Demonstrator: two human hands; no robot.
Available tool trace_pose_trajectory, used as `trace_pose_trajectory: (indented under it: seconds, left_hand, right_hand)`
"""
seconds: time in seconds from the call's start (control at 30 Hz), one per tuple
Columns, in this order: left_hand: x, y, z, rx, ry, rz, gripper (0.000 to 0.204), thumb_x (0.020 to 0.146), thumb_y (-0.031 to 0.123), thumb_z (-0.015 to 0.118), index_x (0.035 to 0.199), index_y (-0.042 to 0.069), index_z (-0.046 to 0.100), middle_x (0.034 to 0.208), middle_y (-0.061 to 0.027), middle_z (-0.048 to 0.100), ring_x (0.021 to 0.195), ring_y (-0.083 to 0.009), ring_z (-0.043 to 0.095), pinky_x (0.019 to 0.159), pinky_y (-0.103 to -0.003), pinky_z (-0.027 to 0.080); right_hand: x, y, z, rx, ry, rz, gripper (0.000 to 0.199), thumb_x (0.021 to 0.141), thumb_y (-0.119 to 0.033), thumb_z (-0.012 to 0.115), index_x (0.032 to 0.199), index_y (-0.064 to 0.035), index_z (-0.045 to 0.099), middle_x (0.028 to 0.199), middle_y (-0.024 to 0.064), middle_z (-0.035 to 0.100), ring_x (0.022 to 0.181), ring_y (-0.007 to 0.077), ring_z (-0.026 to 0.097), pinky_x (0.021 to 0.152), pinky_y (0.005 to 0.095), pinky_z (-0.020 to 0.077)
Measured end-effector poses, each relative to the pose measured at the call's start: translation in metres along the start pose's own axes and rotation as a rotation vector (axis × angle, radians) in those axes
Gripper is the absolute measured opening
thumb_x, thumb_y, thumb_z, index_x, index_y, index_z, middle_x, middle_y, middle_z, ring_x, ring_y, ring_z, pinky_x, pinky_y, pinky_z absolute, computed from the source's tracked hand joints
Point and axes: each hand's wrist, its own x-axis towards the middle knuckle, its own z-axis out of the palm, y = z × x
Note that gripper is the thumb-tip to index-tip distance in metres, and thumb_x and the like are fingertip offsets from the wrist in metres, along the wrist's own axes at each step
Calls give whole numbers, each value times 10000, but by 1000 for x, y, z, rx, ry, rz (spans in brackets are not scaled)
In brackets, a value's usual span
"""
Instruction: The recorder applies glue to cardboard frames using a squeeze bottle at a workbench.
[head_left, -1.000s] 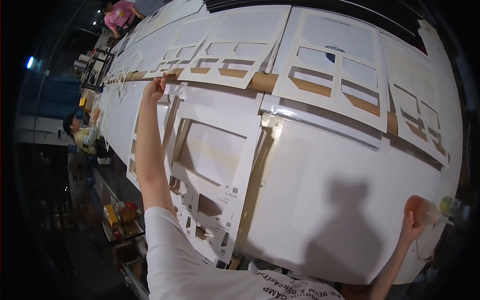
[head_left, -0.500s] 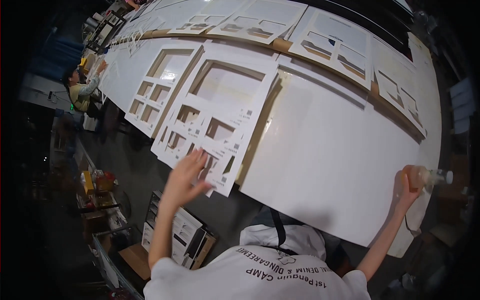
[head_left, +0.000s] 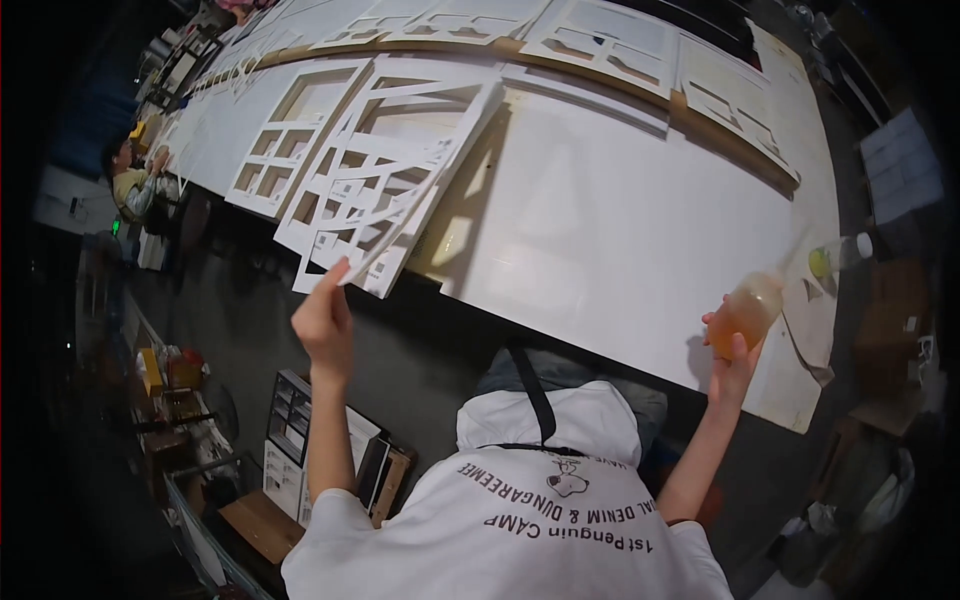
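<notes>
Now, at the near edge of the white worktable [head_left: 600,230], my left hand [head_left: 325,325] pinches the corner of a cut-out sheet [head_left: 470,125] bowed above its stack [head_left: 385,283], while my right hand [head_left: 735,370] grips a tilted, orange-tinted bottle [head_left: 745,315]. A slow, even lift should keep the slender bars from snagging or creasing, with the bottle best held well clear.
</notes>
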Motion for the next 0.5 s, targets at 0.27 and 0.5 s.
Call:
trace_pose_trajectory:
  seconds: [0.27,0.5]
  left_hand:
    - [5,-14,28,-98,-248,-99,125,765,0,601,887,18,618,768,-110,645,655,-189,621,605,-254,470]
    - [34,-29,-8,-191,207,-282,91,843,-3,511,819,-15,598,719,-11,568,681,-41,478,600,-204,394]
  right_hand:
    - [-20,11,-25,113,64,34,661,744,-410,653,1237,-72,371,1115,102,522,794,173,566,564,225,431]
    - [-15,32,-31,462,-21,155,618,777,-450,608,1204,-51,409,1089,91,509,749,161,473,512,229,367]
